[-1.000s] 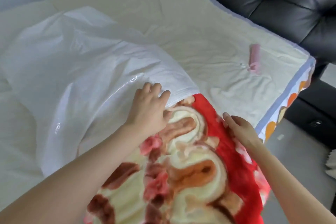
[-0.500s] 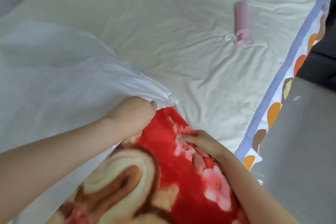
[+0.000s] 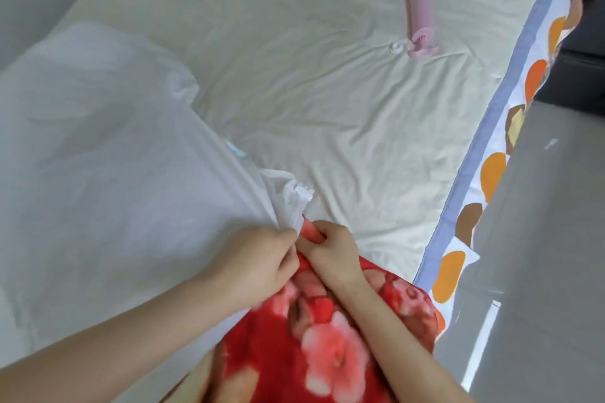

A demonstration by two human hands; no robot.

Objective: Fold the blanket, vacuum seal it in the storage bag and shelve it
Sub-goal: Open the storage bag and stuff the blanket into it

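Observation:
The white translucent storage bag bulges across the left of the bed, with part of the red flowered blanket sticking out of its mouth at the bottom centre. My left hand grips the bunched rim of the bag's mouth. Right beside it, my right hand has its fingers curled round a fold of the blanket at the bag's opening. The two hands touch. How much of the blanket lies inside the bag is hidden.
A pink hand pump lies on the cream sheet at the upper right, next to a small white cap. The bed's patterned edge runs down the right, with grey floor beyond.
The view swung down and right. My left hand moved from lying on the bag's rim to gripping it bunched. My right hand came from the blanket's right side to the opening, beside my left.

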